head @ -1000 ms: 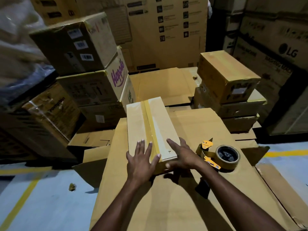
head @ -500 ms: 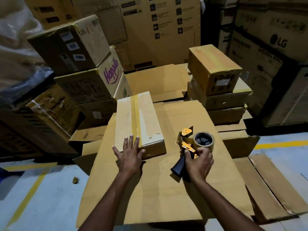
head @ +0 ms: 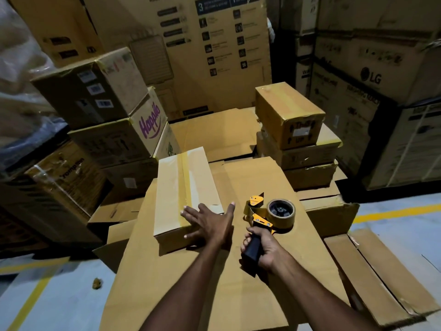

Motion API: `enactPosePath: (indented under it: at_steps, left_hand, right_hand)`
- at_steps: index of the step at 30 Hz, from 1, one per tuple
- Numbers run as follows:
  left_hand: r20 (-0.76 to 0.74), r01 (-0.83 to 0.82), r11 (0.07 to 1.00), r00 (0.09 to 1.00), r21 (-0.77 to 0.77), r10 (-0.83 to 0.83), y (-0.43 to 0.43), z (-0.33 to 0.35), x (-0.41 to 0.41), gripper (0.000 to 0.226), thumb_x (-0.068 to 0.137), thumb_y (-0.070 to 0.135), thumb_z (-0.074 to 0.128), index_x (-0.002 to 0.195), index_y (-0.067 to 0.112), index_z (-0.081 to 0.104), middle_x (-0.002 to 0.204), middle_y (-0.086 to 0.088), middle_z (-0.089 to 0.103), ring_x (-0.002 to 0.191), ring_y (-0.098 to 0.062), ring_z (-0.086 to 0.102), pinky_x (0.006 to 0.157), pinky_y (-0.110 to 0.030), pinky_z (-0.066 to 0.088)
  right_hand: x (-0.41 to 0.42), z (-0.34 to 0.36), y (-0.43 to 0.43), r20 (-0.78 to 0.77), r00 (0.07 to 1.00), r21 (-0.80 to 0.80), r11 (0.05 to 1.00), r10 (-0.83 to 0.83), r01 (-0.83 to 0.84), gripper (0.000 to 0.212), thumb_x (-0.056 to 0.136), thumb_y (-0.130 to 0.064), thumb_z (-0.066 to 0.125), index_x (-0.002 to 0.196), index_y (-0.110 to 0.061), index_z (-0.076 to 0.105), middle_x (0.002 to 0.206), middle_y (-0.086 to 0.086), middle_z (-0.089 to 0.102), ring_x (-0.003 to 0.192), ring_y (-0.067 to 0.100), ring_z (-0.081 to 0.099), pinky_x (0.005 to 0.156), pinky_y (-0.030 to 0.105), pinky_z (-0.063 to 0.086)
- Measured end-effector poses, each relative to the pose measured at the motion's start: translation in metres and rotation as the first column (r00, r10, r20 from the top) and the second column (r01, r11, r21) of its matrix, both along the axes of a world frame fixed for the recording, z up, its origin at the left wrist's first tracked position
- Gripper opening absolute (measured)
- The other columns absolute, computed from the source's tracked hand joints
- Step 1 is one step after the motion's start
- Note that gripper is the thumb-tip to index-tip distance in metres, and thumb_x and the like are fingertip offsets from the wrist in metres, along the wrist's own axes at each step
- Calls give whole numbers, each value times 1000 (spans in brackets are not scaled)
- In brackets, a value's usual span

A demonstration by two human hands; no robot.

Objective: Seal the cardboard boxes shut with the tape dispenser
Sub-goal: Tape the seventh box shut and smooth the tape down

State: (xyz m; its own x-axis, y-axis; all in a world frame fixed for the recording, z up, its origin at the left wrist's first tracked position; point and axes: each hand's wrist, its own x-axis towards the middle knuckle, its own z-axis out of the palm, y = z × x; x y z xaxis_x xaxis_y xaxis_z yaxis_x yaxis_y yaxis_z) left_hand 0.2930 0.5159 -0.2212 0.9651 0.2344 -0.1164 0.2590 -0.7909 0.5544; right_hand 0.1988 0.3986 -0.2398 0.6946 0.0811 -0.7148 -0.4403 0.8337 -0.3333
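Note:
A long narrow cardboard box (head: 171, 187) lies on a large flat cardboard sheet (head: 214, 290), with a yellowish strip of tape running along its top seam. My left hand (head: 210, 223) lies flat with spread fingers on the box's near right corner. My right hand (head: 262, 249) grips the black handle of the orange tape dispenser (head: 269, 213), which sits on the sheet just right of the box, its tape roll (head: 281, 211) facing up.
Stacked cartons (head: 112, 120) rise at the left, a stack of taped boxes (head: 293, 130) at the right, and tall appliance cartons (head: 372, 77) behind. Flattened cardboard (head: 381, 278) lies on the grey floor at the right. Yellow floor lines run at both sides.
My right hand left the box end, reached to the dispenser and closed round its handle. My left hand slid toward the box's near right corner.

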Motion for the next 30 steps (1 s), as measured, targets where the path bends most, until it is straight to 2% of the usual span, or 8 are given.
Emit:
enactPosePath:
  at_steps: [5,8,11,16,19,23,27,30]
  left_hand:
    - [69,-52,992,997,113,44,-2,-6,1,76,77,57,74,135,18,44,168,-15,2,156,-36,-11,105,-87,15]
    - [102,1,986,995,169,-18,9,-9,1,68,76,53,70,132,22,46,166,-13,13,156,-34,-3,103,-87,20]
    - [107,109,970,985,218,-135,32,-14,6,69,80,57,67,137,23,45,168,-11,9,157,-29,-6,105,-85,20]
    - [139,353,918,915,181,-379,86,-19,19,68,84,57,72,139,26,47,172,5,4,158,-16,-6,113,-78,21]
    - [103,446,884,881,140,-461,102,-10,24,81,85,55,77,152,27,41,172,11,3,158,-14,-7,120,-72,14]
    - [78,453,891,890,-32,-450,96,13,11,74,90,36,76,155,28,40,172,3,9,159,-19,-2,122,-65,-1]
    - [292,401,758,913,-514,-285,78,36,-22,73,95,0,64,158,21,36,168,7,18,158,-15,7,126,-40,23]
    - [348,341,692,927,-636,-137,77,61,-40,84,93,-10,59,163,23,26,167,6,22,149,-5,28,106,-10,41]
  right_hand:
    - [-1,-11,-3,98,992,109,992,-79,68,14,96,-12,67,88,-1,69,71,11,64,63,25,66,62,40,64]
    - [-3,-17,-13,118,991,112,992,-65,52,17,95,-18,68,83,-7,62,57,0,51,43,14,51,41,27,49]
    - [-3,-12,-25,108,991,159,985,-83,65,22,91,-17,63,73,-12,53,50,-5,42,36,11,39,37,23,37]
    - [-2,23,-34,191,981,-26,1000,20,-15,28,91,-18,62,68,-18,47,50,-6,35,35,9,31,36,21,30]
    - [1,57,-35,262,958,-174,982,120,-75,29,88,-19,68,66,-19,49,51,-6,36,35,9,31,37,21,29]
    - [8,99,-28,312,908,-334,927,281,-171,30,93,-21,68,68,-18,52,55,-6,35,37,9,31,37,23,28]
    - [15,130,-12,292,854,-437,854,431,-281,30,94,-21,68,70,-17,52,57,-5,35,39,9,29,38,23,27]
    - [19,142,6,270,820,-487,806,504,-335,30,96,-21,66,70,-17,52,57,-5,34,40,8,27,38,23,25]
